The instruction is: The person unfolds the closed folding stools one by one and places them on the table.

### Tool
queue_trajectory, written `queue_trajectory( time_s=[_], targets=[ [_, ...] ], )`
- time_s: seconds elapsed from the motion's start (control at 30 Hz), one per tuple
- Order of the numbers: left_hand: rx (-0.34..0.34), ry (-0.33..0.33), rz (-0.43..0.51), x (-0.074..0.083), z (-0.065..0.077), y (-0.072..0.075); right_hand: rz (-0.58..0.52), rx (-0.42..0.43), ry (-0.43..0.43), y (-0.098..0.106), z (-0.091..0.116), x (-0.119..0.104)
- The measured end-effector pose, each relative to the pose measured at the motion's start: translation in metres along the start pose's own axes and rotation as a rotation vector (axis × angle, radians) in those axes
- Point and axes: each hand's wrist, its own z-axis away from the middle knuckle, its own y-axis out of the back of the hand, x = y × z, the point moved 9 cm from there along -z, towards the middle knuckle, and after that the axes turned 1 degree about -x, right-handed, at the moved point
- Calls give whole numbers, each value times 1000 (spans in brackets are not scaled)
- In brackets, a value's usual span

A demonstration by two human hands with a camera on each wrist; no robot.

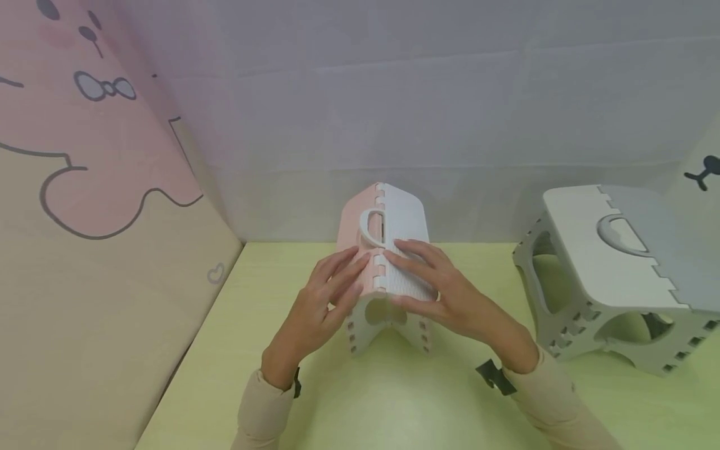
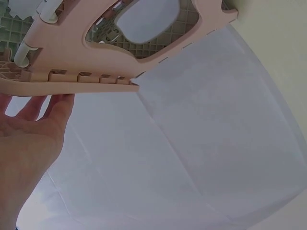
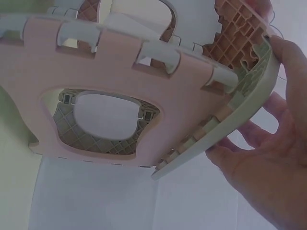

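Observation:
A folding step stool [image 1: 407, 215] stands half folded on the table, its pink and white top halves sloping down from a raised middle hinge. A white loop handle [image 1: 364, 228] sticks up along that ridge. On the pink half, my left hand [image 1: 320, 309] rests with its fingers touching the surface near the hinge. My right hand [image 1: 450, 294] lies spread on the white half, fingertips close to the ridge and thumb by the near edge. From below, the left wrist view shows a pink leg panel [image 2: 96, 60]; the right wrist view shows another pink leg panel [image 3: 177, 105] with an oval opening.
At the right stands a second folding stool [image 1: 602, 269], fully opened, with a white and grey top. The table [image 1: 394, 400] is pale yellow-green. A grey-white sheet [image 1: 360, 112] hangs behind it, and a printed panel [image 1: 101, 281] rises at the left.

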Motion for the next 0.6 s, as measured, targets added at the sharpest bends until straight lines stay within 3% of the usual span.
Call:
queue_trajectory(
  time_s=[0.37,0.6],
  targets=[
    [88,-27,-40,-1,0,3,6,-15,-21,-2,-1,-1],
    [96,-25,-49,-3,-1,1,24,-36,-42,-3,0,0]
  ],
)
